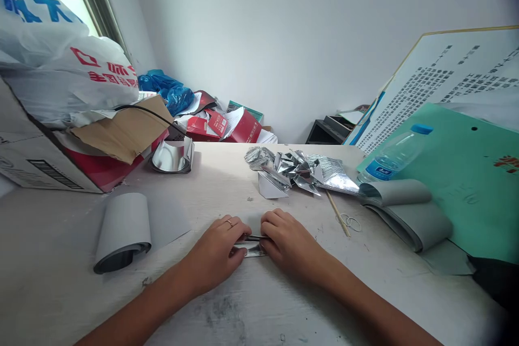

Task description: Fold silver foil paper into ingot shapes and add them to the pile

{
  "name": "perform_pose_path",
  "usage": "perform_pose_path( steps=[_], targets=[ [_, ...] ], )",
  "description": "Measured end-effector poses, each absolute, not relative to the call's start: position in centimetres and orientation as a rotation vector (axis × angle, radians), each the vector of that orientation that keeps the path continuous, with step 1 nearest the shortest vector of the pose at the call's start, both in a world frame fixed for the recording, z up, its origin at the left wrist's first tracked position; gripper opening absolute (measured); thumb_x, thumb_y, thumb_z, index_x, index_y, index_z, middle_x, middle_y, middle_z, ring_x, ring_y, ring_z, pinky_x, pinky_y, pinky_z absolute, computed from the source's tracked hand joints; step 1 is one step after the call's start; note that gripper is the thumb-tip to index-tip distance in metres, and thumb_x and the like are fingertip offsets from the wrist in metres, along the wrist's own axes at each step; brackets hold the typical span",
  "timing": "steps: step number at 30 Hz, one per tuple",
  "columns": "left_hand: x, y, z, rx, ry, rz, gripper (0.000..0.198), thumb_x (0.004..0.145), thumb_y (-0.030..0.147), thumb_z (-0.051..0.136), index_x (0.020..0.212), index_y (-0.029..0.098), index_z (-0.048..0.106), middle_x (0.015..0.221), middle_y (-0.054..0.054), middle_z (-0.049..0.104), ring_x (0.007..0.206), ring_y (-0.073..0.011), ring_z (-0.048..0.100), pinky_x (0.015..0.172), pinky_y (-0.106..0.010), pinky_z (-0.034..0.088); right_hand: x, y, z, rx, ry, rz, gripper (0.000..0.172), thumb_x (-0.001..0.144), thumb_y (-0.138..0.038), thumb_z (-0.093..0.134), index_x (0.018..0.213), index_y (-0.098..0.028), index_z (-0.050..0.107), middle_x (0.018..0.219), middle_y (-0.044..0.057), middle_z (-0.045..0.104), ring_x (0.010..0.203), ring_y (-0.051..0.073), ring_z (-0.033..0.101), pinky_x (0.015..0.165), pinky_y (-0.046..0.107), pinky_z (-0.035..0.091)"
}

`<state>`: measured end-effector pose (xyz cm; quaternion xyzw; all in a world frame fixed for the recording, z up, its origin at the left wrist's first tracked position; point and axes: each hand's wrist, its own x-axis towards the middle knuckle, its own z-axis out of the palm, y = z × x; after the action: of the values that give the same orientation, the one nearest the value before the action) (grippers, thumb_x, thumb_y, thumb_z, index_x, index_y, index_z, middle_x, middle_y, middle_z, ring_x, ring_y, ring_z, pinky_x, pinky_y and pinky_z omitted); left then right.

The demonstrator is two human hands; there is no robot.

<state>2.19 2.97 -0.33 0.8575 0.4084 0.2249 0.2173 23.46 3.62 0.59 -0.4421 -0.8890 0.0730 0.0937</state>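
Note:
Low over the white table, my left hand point(219, 251) and my right hand point(287, 243) face each other with fingers curled. Between them they grip a small folded strip of silvery foil sheet point(254, 250), one end in each hand. Both thumbs press on its near edge, and the fingertips hide its ends. A ring is on a finger of my left hand. Beyond my hands lies a heap of shiny folded foil pieces point(294, 167), beside a flat silvery foil pouch point(334, 173).
Left stand a grey-white roll point(125, 227), a smaller silvery roll point(172, 155) and a carton point(48, 157) under plastic bags point(60, 65). Right are a wooden stick point(337, 213), rubber bands point(351, 223), a plastic bottle point(395, 154), a folded grey sheet point(421, 221) and a green board point(474, 184).

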Motion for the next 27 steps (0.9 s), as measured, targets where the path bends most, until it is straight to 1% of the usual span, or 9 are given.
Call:
perform_pose_path(
  steps=[2,8,13,16,18,21,24,27],
  targets=[
    [2.1,3.0,-0.2,2.375,1.118,0.584,0.028,0.081,0.003,0.059,0.103,0.021,0.058,0.103,-0.002,0.062,0.101,-0.0215,0.053,0.089,-0.037,0.043,23.4,3.6,0.6,-1.316,-2.639,0.227,0.012,0.092,-0.017,0.051,0.081,-0.016,0.055,0.095,0.003,0.057,0.091,0.015,0.048,0.080,0.030,0.037],
    [1.8,3.2,-0.3,2.334,1.108,0.530,0.030,0.083,0.003,0.062,0.106,0.023,0.058,0.109,-0.001,0.061,0.105,-0.0201,0.053,0.092,-0.036,0.043,23.4,3.6,0.8,-1.293,-2.628,0.256,0.011,0.092,-0.019,0.053,0.082,-0.017,0.057,0.095,0.003,0.057,0.092,0.015,0.049,0.080,0.030,0.037],
    [1.8,3.3,-0.4,2.391,1.144,0.484,0.029,0.085,0.010,0.064,0.110,0.024,0.058,0.119,-0.001,0.058,0.113,-0.0226,0.050,0.097,-0.040,0.041,23.4,3.6,0.6,-1.283,-2.625,0.258,0.012,0.093,-0.020,0.052,0.082,-0.017,0.055,0.094,0.003,0.057,0.089,0.014,0.049,0.078,0.030,0.037],
    [1.9,3.3,-0.3,2.420,1.168,0.460,0.025,0.087,0.012,0.063,0.109,0.024,0.059,0.119,-0.002,0.058,0.114,-0.0236,0.051,0.098,-0.042,0.042,23.4,3.5,0.6,-1.278,-2.625,0.278,0.011,0.092,-0.020,0.054,0.081,-0.017,0.054,0.094,0.002,0.056,0.088,0.014,0.049,0.078,0.030,0.037],
    [1.8,3.3,-0.2,2.434,1.159,0.465,0.026,0.087,0.012,0.062,0.110,0.024,0.060,0.120,-0.002,0.058,0.114,-0.0235,0.052,0.098,-0.042,0.042,23.5,3.6,0.7,-1.273,-2.623,0.308,0.010,0.092,-0.020,0.055,0.082,-0.017,0.055,0.095,0.002,0.056,0.089,0.014,0.049,0.079,0.030,0.038],
    [1.3,3.7,0.0,2.428,1.110,0.484,0.027,0.086,0.011,0.060,0.109,0.024,0.061,0.121,-0.002,0.059,0.112,-0.0223,0.054,0.098,-0.040,0.044,24.3,4.2,1.2,-1.238,-2.610,0.464,0.010,0.090,-0.019,0.059,0.081,-0.017,0.056,0.099,0.001,0.055,0.092,0.014,0.049,0.082,0.028,0.040],
    [0.6,4.2,0.1,2.350,1.068,0.516,0.027,0.085,0.009,0.060,0.107,0.024,0.062,0.123,-0.002,0.060,0.112,-0.0205,0.055,0.098,-0.036,0.045,25.3,5.2,1.6,-1.188,-2.551,0.747,0.008,0.089,-0.018,0.061,0.083,-0.016,0.057,0.105,0.001,0.054,0.096,0.012,0.051,0.086,0.026,0.043],
    [0.2,4.7,0.2,2.265,1.040,0.523,0.026,0.083,0.009,0.061,0.105,0.024,0.063,0.124,-0.002,0.060,0.113,-0.0199,0.056,0.099,-0.034,0.046,25.9,5.9,1.7,-1.168,-2.501,0.858,0.011,0.091,-0.020,0.059,0.081,-0.016,0.057,0.106,0.002,0.053,0.096,0.012,0.051,0.088,0.026,0.044]
  ],
)
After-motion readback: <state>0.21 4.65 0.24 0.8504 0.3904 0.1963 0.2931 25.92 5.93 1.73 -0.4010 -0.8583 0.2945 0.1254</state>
